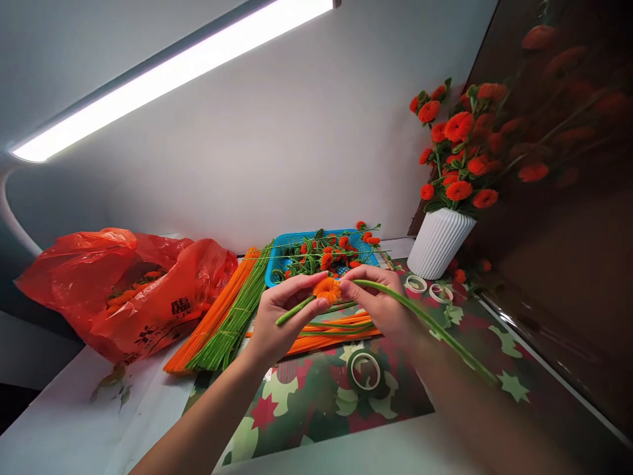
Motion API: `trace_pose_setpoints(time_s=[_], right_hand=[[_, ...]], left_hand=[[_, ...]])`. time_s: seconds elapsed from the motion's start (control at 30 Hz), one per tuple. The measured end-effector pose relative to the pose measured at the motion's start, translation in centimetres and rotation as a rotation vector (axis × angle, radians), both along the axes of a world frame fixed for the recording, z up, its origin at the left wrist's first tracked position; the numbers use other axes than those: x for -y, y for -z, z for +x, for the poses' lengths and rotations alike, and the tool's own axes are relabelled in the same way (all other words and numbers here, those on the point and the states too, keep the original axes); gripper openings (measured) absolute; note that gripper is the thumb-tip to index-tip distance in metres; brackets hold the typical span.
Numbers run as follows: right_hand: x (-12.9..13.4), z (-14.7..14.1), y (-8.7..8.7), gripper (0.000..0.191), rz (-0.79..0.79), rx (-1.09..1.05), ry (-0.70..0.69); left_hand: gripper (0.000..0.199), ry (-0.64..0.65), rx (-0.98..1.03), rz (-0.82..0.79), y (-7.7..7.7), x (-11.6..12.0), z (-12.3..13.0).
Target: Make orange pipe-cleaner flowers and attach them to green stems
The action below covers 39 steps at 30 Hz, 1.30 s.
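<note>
An orange flower [327,290] of fuzzy pipe cleaner is pinched between the thumb and fingers of my left hand [273,320]. A short piece of green pipe cleaner sticks out from it under the left fingers. Right beside the flower, my right hand [378,297] is closed on a long green pipe cleaner [425,316], which bends away over the right forearm. Whether the two green pieces are one length is hidden by the fingers. Below the hands lie loose orange pipe cleaners [326,342] with a few green ones among them.
Behind the hands sits a blue basket [271,264] of small orange flowers. Orange bundles [212,310] and green bundles [230,330] lie left, beside a red plastic bag [198,264]. A white vase [440,243] of flowers stands right. Tape rolls [364,388] lie on the patterned mat [316,412].
</note>
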State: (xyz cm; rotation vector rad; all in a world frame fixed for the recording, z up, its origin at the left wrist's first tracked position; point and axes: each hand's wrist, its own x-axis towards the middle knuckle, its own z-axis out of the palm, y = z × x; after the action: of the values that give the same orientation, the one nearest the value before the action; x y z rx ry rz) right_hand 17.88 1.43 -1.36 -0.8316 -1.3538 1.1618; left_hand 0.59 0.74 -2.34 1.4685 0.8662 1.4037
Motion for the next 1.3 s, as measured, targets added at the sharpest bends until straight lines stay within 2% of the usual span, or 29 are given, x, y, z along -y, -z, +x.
trace_pose_setpoints(time_s=[0.1, 0.17, 0.27, 0.37, 0.47, 0.57, 0.67, 0.77, 0.93, 1.3], right_hand=[[0.1, -0.1, -0.1, 0.020, 0.015, -0.056, 0.089], [0.2, -0.3, 0.0, 0.020, 0.020, -0.063, 0.092], [0.4, -0.5, 0.2, 0.024, -0.007, -0.083, -0.013], [0.5, -0.7, 0.5, 0.035, -0.038, -0.095, -0.163], [0.5, -0.9, 0.6, 0.031, -0.119, -0.070, -0.289], [0.5, -0.9, 0.5, 0.026, -0.215, -0.113, -0.335], [0.5, -0.7, 0.2, 0.023, -0.282, -0.147, -0.406], [0.5, -0.4, 0.1, 0.024, -0.315, -0.111, -0.459], [0.9, -0.4, 0.2, 0.034, -0.265, -0.083, -0.425], [1.1, -0.8, 0.2, 0.031, -0.193, -0.124, -0.304]], left_hand=[[0.026, -0.032, 0.039, -0.052, 0.3, -0.1, 0.0], [0.031, -0.031, 0.042, -0.059, 0.4, -0.2, 0.0], [0.036, -0.010, -0.054, -0.040, 0.3, -0.1, 0.1], [0.037, -0.048, -0.178, 0.001, 0.1, 0.0, 0.2], [0.041, -0.065, -0.267, 0.072, 0.2, 0.1, 0.1], [0.049, 0.057, -0.361, 0.125, 0.4, -0.1, -0.3], [0.050, 0.201, -0.406, 0.065, 0.2, -0.4, -0.9], [0.051, 0.183, -0.405, 0.020, -0.2, -0.7, -1.4], [0.055, 0.129, -0.426, 0.050, -0.8, -0.7, -1.7], [0.055, 0.063, -0.415, 0.111, -1.0, -1.0, -1.8]])
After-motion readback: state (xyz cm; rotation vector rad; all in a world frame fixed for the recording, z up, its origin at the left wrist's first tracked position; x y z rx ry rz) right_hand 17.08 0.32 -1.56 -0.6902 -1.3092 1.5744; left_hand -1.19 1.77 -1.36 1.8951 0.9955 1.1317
